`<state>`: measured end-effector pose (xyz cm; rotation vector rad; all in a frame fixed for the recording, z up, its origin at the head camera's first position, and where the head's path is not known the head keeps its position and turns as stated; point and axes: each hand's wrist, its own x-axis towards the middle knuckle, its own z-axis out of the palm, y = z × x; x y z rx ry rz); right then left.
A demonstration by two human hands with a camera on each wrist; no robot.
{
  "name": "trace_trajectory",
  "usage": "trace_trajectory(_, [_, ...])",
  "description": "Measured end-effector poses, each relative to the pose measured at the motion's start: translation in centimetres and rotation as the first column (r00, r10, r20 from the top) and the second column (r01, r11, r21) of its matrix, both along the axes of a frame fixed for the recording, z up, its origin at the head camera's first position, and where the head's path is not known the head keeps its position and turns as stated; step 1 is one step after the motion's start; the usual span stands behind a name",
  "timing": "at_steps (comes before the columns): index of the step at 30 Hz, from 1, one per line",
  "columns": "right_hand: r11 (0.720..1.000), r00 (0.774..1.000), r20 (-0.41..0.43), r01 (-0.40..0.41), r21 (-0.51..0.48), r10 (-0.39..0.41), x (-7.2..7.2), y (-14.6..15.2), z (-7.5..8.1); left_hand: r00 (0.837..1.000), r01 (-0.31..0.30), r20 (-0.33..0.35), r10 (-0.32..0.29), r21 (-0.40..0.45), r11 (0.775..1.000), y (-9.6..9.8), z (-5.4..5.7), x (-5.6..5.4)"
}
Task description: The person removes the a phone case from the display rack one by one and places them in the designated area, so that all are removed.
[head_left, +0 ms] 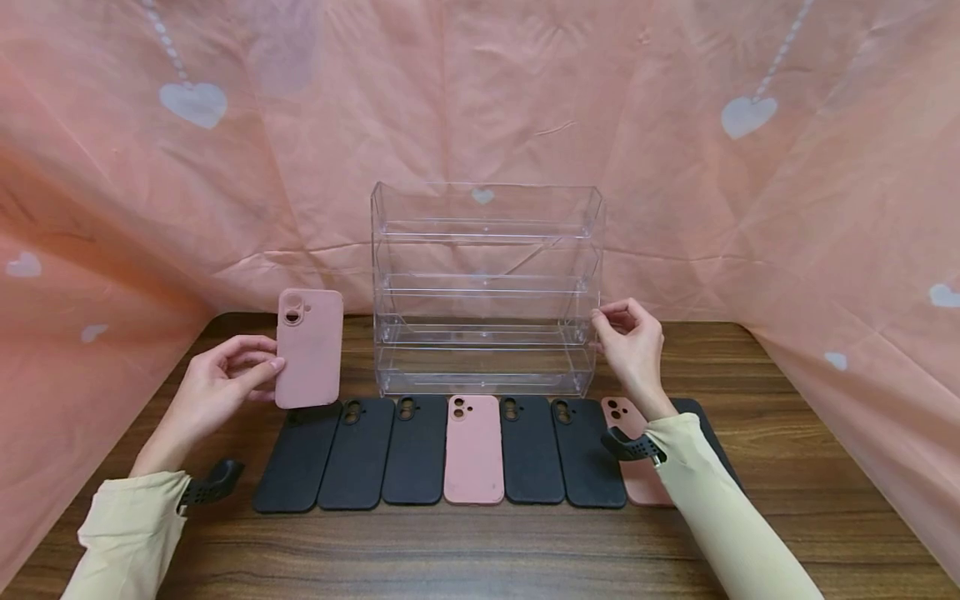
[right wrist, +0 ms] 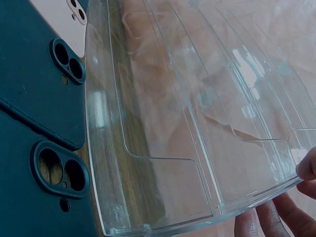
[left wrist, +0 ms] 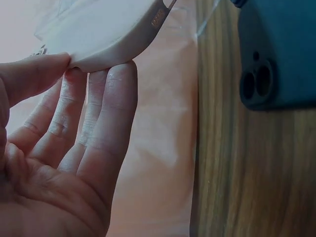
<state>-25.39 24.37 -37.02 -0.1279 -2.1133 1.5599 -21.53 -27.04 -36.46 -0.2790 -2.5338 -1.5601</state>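
Note:
On the left of the head view, my left hand (head_left: 202, 387) pinches a pink phone case (head_left: 309, 354) by its side edge and holds it upright, camera cutout at the top. From the left wrist view, the thumb and fingertips grip the rim of that case (left wrist: 111, 37). At the right side of a clear tiered display rack (head_left: 480, 385), my right hand (head_left: 633, 346) holds the side panel, its thumb on the edge (right wrist: 303, 168) and the other fingers behind. The rack stands upright with bare tiers.
A row of phone cases lies in front of the rack: several black ones (head_left: 356, 458), a pink one (head_left: 473, 454) in the middle and another pink one (head_left: 641, 467) partly under my right wrist. Pink fabric (head_left: 487, 100) with hearts surrounds the wooden table (head_left: 465, 554).

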Motion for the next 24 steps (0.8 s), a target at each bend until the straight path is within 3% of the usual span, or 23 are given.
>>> trace_trajectory(8, [1.0,1.0,0.006,0.003,0.008,-0.003,-0.2,0.1,-0.2,0.998,0.03,0.052,-0.031,0.005,1.0,-1.7,-0.7,0.5])
trace_trajectory(21, [1.0,1.0,0.003,0.002,-0.003,-0.002,-0.1,0.0,0.0,0.989,0.074,0.135,-0.064,-0.064,0.995,-4.7,-1.7,2.1])
trace_trajectory(24, [1.0,1.0,0.002,0.001,-0.005,-0.001,0.1,-0.1,0.0,0.984,0.114,0.149,-0.102,-0.073,0.991,-5.6,-2.0,2.3])
